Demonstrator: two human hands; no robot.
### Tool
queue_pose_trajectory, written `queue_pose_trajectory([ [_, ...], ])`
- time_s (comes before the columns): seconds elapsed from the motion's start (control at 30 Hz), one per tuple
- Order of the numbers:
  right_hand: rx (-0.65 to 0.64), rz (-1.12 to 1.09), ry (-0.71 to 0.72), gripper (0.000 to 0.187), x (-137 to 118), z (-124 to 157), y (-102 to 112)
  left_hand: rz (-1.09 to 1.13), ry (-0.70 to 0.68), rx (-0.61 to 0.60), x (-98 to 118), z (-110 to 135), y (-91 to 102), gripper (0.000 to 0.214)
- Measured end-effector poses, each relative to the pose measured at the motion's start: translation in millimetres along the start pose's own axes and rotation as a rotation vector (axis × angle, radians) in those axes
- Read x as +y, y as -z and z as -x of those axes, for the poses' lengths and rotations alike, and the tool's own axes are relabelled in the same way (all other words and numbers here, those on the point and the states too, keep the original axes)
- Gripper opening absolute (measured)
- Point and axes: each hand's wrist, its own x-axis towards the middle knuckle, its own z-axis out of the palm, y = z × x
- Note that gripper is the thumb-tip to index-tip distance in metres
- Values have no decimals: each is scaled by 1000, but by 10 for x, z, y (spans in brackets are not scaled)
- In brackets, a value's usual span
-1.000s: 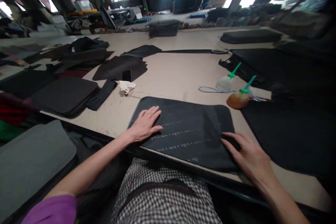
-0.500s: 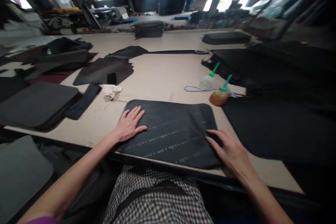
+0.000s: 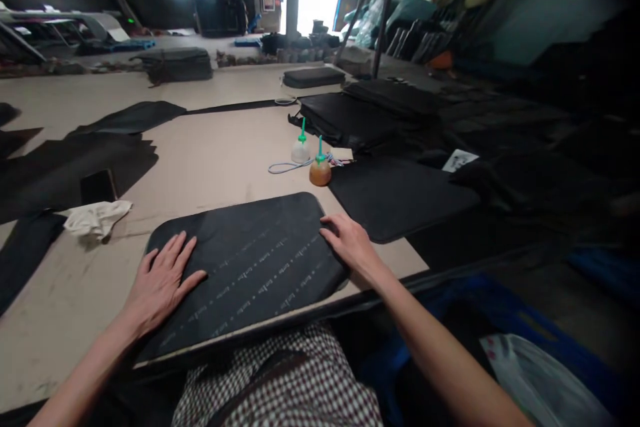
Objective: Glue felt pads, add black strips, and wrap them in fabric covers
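Note:
A black rounded-corner sheet (image 3: 250, 260) printed with rows of pale lettering lies flat at the table's front edge. My left hand (image 3: 163, 280) rests palm down on its left side, fingers spread. At the opposite edge is my right hand (image 3: 350, 240), its thumb and forefinger stretched out a little apart and their tips touching the sheet's upper right border. The other fingers of that hand are partly hidden. Beyond the sheet stand a squeeze bottle of amber liquid (image 3: 320, 173) and a whitish squeeze bottle (image 3: 301, 151), both with green nozzles.
A crumpled white cloth (image 3: 95, 219) and a dark phone (image 3: 99, 187) lie to the left. Black sheets (image 3: 400, 193) cover the table on the right. A thin looped cord (image 3: 283, 167) lies by the bottles. Farther back sits a dark stack (image 3: 175, 64).
My view has swung to the right, so everything appears farther left. Both hands remain on the black sheet, with the right hand's fingertips now closer to its upper right corner.

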Motion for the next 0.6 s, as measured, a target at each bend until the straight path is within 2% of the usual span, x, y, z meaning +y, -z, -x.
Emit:
queue_pose_trajectory([
  [0.1, -32, -62, -82, 23, -4, -8, 23, 8, -6, -16, -6, -10, 5, 75],
  [0.23, -80, -250, -201, 31, -51, 57, 162, 31, 4, -37, -1, -12, 32, 79],
  [0.3, -130, -286, -211, 35, -66, 115, 261, 35, 14, -45, 3, -11, 43, 79],
  [0.47, -303, -307, -113, 55, -66, 292, 442, 45, 10, -52, 11, -13, 62, 78],
  [0.6, -314, -470, -202, 60, -31, 363, 417, 45, 6, -42, 12, -15, 64, 79],
])
